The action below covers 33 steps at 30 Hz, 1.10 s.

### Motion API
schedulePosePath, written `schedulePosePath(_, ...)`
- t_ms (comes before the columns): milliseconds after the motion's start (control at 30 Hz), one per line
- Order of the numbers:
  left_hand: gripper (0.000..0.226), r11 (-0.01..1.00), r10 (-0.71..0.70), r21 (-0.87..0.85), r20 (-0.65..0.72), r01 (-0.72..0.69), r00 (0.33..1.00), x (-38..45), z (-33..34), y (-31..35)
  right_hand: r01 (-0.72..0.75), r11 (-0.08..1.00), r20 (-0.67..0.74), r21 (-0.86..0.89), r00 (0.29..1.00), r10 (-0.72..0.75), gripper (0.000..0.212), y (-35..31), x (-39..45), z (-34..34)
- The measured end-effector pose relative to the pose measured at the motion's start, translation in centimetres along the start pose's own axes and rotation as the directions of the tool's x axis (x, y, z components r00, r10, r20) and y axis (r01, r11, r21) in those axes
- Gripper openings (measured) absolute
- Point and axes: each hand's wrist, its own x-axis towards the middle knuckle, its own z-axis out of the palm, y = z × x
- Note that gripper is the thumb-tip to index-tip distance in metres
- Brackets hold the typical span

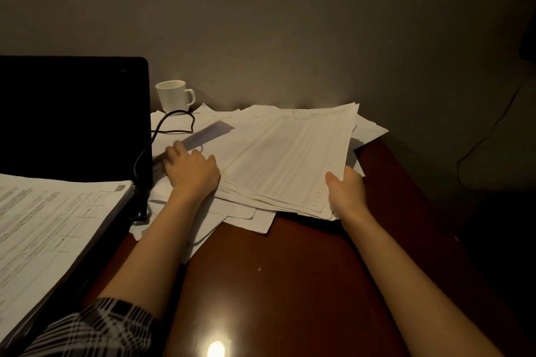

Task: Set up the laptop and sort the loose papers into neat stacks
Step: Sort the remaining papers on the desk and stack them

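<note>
**Both hands at the loose paper pile**

A dark red-brown desk [304,269] fills the lower view, with a glare spot near its front edge. At the left stands an open laptop [72,116], its screen black. A neat stack [49,240] of printed sheets lies over the laptop's lower part, tilted toward the viewer.

To the right of the laptop spreads the loose pile [284,159] of papers, fanned and uneven, reaching back to the wall and hanging slightly past the desk's right edge. Its top sheets carry faint ruled tables. A grey-blue strip [208,132] lies across the pile's left part; what it is cannot be made out in the dim light.

The left hand [191,171] rests flat on the papers just beside the laptop, fingers straight and spread, palm down. The right hand [345,188] grips the near right corner of the pile, thumb on top and fingers curled beneath the sheets. The hands are well apart, one at each side of the pile.

A black cable [162,130] loops from the laptop's right edge over the papers. Behind it, against the wall, stands a white mug [174,95], handle to the right. A plaid sleeve [101,327] covers the left upper arm.
</note>
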Motion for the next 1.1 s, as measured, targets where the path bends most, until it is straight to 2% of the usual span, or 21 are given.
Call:
schedulePosePath(67, 0.053, 0.999, -0.022, 0.035, -0.034, 0.023, 0.999, 0.5, -0.2, 0.1, 0.011, 1.000, -0.008, -0.001, 1.000, -0.011, 0.023, 0.0, 0.0, 0.1)
schedulePosePath(200, 0.056, 0.996, -0.072, -0.047, 0.101, 0.077, 0.992, 1.4, 0.0, -0.8, -0.004, 1.000, 0.002, -0.016, 1.000, 0.004, 0.019, 0.2, 0.2, 0.1)
schedulePosePath(267, 0.052, 0.994, -0.051, -0.091, 0.121, 0.063, 0.991, 1.3, -0.1, -0.8, -0.007, 1.000, 0.006, -0.029, 1.000, 0.007, 0.018, 0.2, 0.3, 0.1)
schedulePosePath(300, 0.045, 0.994, -0.011, -0.106, 0.098, 0.021, 0.995, 1.1, -0.2, -0.7, -0.011, 0.999, 0.005, -0.033, 1.000, 0.011, 0.019, 0.2, 0.4, 0.1)
schedulePosePath(367, 0.037, 0.975, 0.078, -0.205, -0.042, -0.085, 0.996, 0.7, -0.3, -0.5, -0.033, 0.999, 0.011, -0.035, 0.999, 0.034, 0.023, 0.1, 0.6, 0.0)
schedulePosePath(433, 0.040, 0.915, 0.116, -0.360, -0.192, -0.180, 0.974, 0.1, -0.5, -0.1, -0.059, 0.998, 0.029, -0.031, 0.998, 0.060, 0.026, -0.1, 0.9, -0.3)
schedulePosePath(500, 0.038, 0.859, 0.197, -0.418, -0.267, -0.297, 0.943, -0.6, -0.6, 0.5, -0.079, 0.997, 0.054, -0.020, 0.995, 0.080, 0.027, -0.3, 1.0, -0.7)
schedulePosePath(567, 0.030, 0.779, 0.337, -0.411, -0.364, -0.474, 0.869, -1.4, -1.2, 1.1, -0.088, 0.996, 0.075, -0.013, 0.993, 0.088, 0.028, -0.5, 0.9, -1.2)
schedulePosePath(600, 0.026, 0.715, 0.430, -0.361, -0.448, -0.599, 0.784, -1.8, -1.8, 1.3, -0.092, 0.996, 0.080, -0.009, 0.992, 0.093, 0.028, -0.5, 0.8, -1.4)
schedulePosePath(667, 0.022, 0.567, 0.565, -0.221, -0.597, -0.793, 0.570, -2.5, -2.7, 1.7, -0.104, 0.995, 0.090, 0.003, 0.991, 0.104, 0.027, -0.7, 0.7, -1.9)
schedulePosePath(700, 0.024, 0.503, 0.575, -0.191, -0.653, -0.843, 0.492, -2.8, -3.1, 2.0, -0.108, 0.994, 0.096, 0.008, 0.990, 0.106, 0.026, -0.7, 0.7, -1.9)
schedulePosePath(733, 0.025, 0.453, 0.552, -0.211, -0.697, -0.866, 0.458, -3.4, -3.5, 2.4, -0.110, 0.994, 0.099, 0.012, 0.989, 0.108, 0.025, -0.7, 0.7, -2.0)
schedulePosePath(767, 0.025, 0.410, 0.495, -0.280, -0.731, -0.868, 0.470, -4.1, -3.8, 2.9, -0.111, 0.994, 0.102, 0.016, 0.989, 0.109, 0.024, -0.6, 0.7, -2.0)
schedulePosePath(800, 0.025, 0.366, 0.414, -0.405, -0.735, -0.838, 0.536, -4.7, -4.3, 3.4, -0.113, 0.993, 0.102, 0.018, 0.989, 0.110, 0.024, -0.6, 0.6, -1.9)
schedulePosePath(833, 0.027, 0.316, 0.318, -0.566, -0.693, -0.761, 0.647, -5.2, -4.7, 3.9, -0.113, 0.993, 0.102, 0.018, 0.989, 0.110, 0.024, -0.6, 0.5, -1.9)
schedulePosePath(900, 0.033, 0.186, 0.150, -0.863, -0.448, -0.470, 0.881, -6.0, -5.7, 4.6, -0.108, 0.994, 0.106, 0.024, 0.989, 0.105, 0.023, -0.6, 0.4, -2.0)
schedulePosePath(933, 0.035, 0.116, 0.079, -0.940, -0.312, -0.320, 0.947, -6.0, -6.1, 4.8, -0.104, 0.994, 0.107, 0.025, 0.989, 0.101, 0.022, -0.6, 0.4, -2.1)
schedulePosePath(967, 0.036, 0.026, 0.027, -0.982, -0.189, -0.190, 0.982, -5.9, -6.5, 5.0, -0.102, 0.994, 0.105, 0.025, 0.990, 0.098, 0.023, -0.6, 0.4, -2.2)
schedulePosePath(1033, 0.036, -0.221, 0.000, -0.975, 0.027, 0.026, 1.000, -5.4, -7.1, 4.9, -0.101, 0.994, 0.093, 0.033, 0.991, 0.097, 0.030, -0.7, 0.3, -2.3)
schedulePosePath(1100, 0.029, -0.477, 0.089, -0.853, 0.190, 0.209, 0.978, -4.6, -7.2, 4.3, -0.102, 0.992, 0.101, 0.072, 0.990, 0.095, 0.032, -0.7, 0.3, -2.5)
